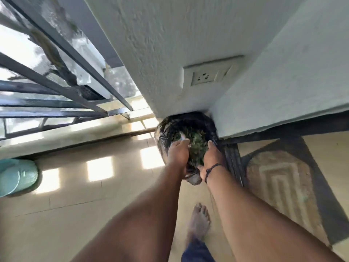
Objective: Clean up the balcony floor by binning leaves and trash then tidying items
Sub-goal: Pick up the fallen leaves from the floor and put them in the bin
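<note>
Both arms reach forward and down toward the corner where the two white plastered walls meet. There a bin lined with a black plastic bag (188, 123) stands on the balcony floor (79, 214), tucked right against the wall. The left hand (178, 153) and the right hand (213, 157) face each other with a clump of green leaves (197, 146) pressed between them, held over the open mouth of the bag. The fingers of both hands curl in around the clump, though the blur hides how each finger lies. A dark cord bracelet (212, 170) circles the right wrist. Something greyish hangs just beneath the hands; I cannot tell what it is.

On the wall above the bin sits a white socket plate (211, 74). To the right a patterned doormat (283, 186) lies on the floor by a dark threshold. A bare foot (199, 220) stands on the tiles below the arms. Far to the left a pale teal round object (17, 176) rests on the floor beneath the metal railing (56, 80), with sun patches on the tiles between.
</note>
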